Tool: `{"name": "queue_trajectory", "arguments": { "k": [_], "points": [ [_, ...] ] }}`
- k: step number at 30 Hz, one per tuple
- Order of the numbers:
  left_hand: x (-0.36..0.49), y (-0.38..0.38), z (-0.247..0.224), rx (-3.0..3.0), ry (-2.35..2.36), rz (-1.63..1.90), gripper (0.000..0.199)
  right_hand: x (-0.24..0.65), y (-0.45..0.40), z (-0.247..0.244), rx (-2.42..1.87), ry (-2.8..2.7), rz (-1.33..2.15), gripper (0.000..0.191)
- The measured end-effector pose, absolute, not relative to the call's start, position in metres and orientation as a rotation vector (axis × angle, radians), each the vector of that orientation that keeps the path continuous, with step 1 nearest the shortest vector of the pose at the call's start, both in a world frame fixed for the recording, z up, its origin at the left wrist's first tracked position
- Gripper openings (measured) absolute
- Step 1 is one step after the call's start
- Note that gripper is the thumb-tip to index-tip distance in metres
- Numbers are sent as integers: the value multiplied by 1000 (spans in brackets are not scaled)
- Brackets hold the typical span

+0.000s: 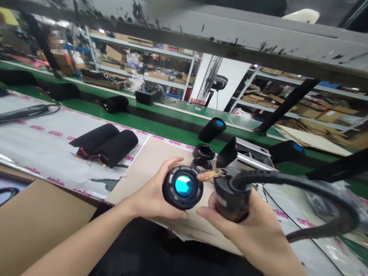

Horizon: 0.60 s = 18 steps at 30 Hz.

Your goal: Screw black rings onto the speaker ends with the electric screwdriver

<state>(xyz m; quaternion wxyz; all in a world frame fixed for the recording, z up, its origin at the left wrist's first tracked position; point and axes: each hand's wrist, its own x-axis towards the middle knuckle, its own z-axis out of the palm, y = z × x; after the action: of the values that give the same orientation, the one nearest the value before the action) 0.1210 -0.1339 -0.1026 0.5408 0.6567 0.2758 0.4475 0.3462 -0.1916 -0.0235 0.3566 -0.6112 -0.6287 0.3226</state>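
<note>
My left hand (pixel 151 193) is wrapped round a black cylindrical speaker (pixel 183 187), whose shiny blue round end and dark ring face me. In my right hand (pixel 255 234) is a black corded power tool (pixel 232 199), apparently an electric screwdriver; its tip is hidden. A thick ribbed cable (pixel 324 184) loops from its top to the right. My right index finger reaches toward the speaker's rim. Just beyond the speaker, black rings (pixel 204 151) sit on a sheet of cardboard (pixel 153 153).
Two black fabric-covered cylinders (pixel 115 143) with red wires lie on the left. More stand along the green conveyor (pixel 169 119), one speaker with a blue end (pixel 212 129). A silver-and-black device (pixel 253 153) sits right of the rings. An overhead beam (pixel 184 34) crosses above; an open carton (pixel 43 218) is lower left.
</note>
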Motion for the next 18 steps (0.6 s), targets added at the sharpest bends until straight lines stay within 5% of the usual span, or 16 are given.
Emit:
{"name": "queue_trajectory", "arguments": {
  "k": [5, 18],
  "points": [
    [121, -134, -109, 1577, 704, 1087, 126, 356, -172, -34, -1360, -1636, 1041, 93],
    [122, -136, -107, 1562, 662, 1076, 119, 348, -174, -46, -1549, -1723, 815, 64]
  ]
}}
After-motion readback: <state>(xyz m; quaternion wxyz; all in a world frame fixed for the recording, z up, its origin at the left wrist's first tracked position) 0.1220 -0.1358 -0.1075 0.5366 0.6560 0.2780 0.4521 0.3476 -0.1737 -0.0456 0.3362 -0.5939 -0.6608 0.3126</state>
